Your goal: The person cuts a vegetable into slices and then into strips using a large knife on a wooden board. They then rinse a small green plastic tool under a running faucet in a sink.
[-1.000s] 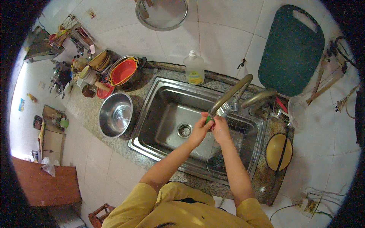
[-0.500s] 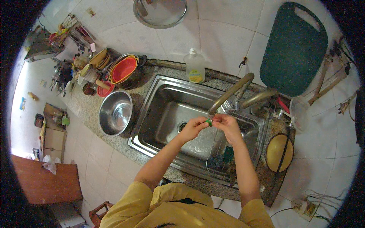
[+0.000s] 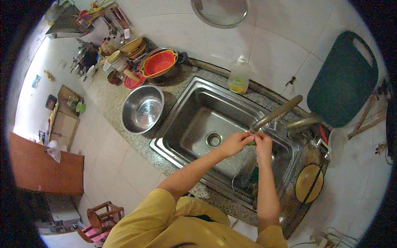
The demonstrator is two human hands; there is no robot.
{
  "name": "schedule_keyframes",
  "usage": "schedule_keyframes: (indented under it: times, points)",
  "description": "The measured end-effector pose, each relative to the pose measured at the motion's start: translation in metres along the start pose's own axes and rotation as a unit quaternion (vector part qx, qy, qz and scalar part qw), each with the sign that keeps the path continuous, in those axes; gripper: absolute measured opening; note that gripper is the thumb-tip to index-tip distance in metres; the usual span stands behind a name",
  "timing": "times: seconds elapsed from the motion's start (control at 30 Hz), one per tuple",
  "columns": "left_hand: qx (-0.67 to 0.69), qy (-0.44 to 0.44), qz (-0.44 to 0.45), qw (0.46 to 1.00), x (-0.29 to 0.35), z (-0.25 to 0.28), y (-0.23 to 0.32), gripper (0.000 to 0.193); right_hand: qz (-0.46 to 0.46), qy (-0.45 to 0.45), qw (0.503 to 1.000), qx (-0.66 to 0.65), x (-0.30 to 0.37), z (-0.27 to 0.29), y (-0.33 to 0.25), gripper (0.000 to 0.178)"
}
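Note:
Over the steel sink (image 3: pixel 193 115), my two hands meet just below the spout of the curved faucet (image 3: pixel 276 113). My left hand (image 3: pixel 235 144) is closed, its fingertips on a small green item (image 3: pixel 251 143) that the fingers mostly cover; its kind cannot be made out. From the other side my right hand (image 3: pixel 263 147) pinches the same item. Under the right forearm a dark green scouring pad (image 3: pixel 253 175) lies at the right end of the sink, partly hidden. A thin pale cord or wire loops beside it.
A steel bowl (image 3: pixel 143 110) stands on the counter left of the sink, near red basins (image 3: pixel 159 63). A soap bottle (image 3: pixel 239 75) stands behind the sink. A green cutting board (image 3: pixel 343 80) leans on the wall. A round yellowish lid or board (image 3: pixel 309 183) is at the right.
The view has turned and shifted, so the scene sits differently in it. Both hands stay together at the spout with the green item between their fingers.

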State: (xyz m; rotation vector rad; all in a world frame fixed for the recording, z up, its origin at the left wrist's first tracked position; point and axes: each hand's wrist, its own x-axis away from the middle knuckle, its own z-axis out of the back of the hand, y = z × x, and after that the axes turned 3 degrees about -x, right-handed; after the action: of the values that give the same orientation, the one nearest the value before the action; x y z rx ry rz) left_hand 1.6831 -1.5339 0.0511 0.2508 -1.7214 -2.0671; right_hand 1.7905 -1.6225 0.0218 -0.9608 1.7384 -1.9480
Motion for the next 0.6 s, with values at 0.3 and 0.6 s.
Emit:
schedule_keyframes:
  times: [0.3,0.6]
  points:
    - [0.219,-0.057,0.156,0.962,0.004,0.004,-0.001,0.045,0.273,0.020,0.936,0.222,0.003,-0.001,-0.002,0.023]
    - [0.120,-0.066,0.206,0.969,0.003,0.005,0.008,0.056,0.145,-0.034,0.884,0.442,0.015,-0.001,-0.044,0.024]
